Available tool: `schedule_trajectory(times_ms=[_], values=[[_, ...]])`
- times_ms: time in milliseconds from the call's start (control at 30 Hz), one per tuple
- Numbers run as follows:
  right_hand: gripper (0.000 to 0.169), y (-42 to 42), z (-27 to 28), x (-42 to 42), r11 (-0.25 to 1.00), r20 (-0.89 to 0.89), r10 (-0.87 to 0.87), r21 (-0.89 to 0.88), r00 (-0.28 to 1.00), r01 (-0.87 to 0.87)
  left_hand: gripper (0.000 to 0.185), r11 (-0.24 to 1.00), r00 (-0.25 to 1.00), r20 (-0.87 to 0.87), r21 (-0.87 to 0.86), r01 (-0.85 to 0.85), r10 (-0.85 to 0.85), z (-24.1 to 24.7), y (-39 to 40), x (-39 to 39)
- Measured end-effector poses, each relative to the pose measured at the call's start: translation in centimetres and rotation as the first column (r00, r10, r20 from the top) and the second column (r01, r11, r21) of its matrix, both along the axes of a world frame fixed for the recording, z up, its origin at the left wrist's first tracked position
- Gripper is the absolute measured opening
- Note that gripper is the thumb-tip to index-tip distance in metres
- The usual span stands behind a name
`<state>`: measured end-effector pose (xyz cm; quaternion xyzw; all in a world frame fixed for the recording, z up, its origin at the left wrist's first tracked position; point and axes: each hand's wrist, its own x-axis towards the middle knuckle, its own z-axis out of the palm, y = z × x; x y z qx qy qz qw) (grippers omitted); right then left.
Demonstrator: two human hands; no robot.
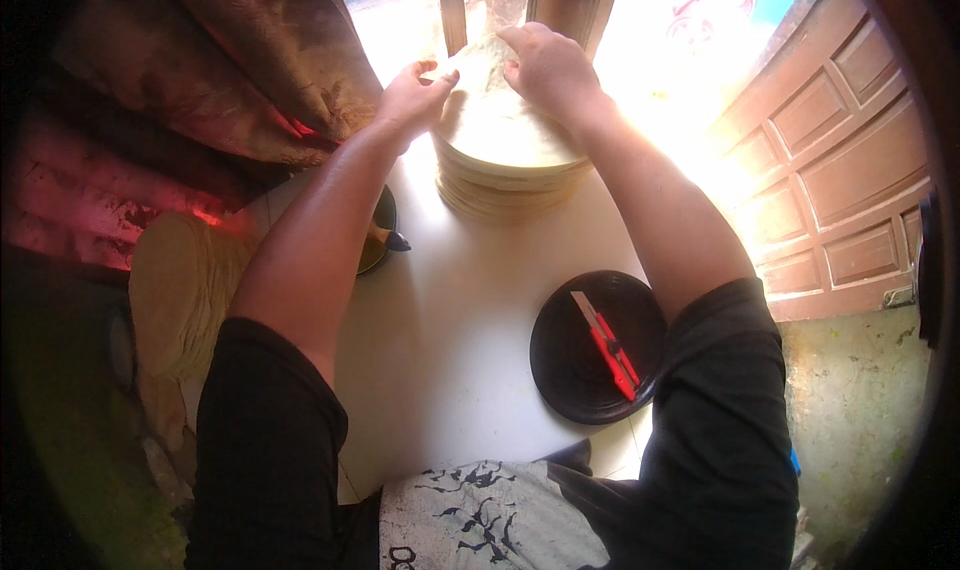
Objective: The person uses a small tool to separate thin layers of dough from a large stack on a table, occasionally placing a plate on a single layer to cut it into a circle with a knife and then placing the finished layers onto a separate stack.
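Note:
A thick stack of thin, pale round sheets (510,183) stands on the white tiled floor in front of me. My left hand (420,93) is at the left side of the stack, its thumb and fingers around the edge of a pale, thin sheet (480,63) that looks raised at the far side. My right hand (551,67) is over the far right of the stack, fingers bent at the same sheet; bright glare hides its exact grip. Nearer me on the right, a red utility knife (611,352) with its blade out lies on a round black disc (562,375).
Another stack of round sheets (169,292) stands on edge at the left. By my left forearm is a dark green bowl (386,213) with a brush-like tool (390,238). A curtain (247,59) hangs at the upper left; a brown panelled door (825,157) stands at the right.

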<state>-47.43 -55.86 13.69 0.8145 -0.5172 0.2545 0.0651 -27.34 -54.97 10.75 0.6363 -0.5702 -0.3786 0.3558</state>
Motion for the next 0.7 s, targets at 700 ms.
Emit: schedule_trajectory(times_ms=[700], values=[[0.034, 34.3, -10.3, -17.4, 0.732, 0.185, -0.587, 0.538, 0.788, 0.418, 0.069, 0.948, 0.865, -0.430, 0.058, 0.312, -0.259, -1.5, 37.3, 14.8]])
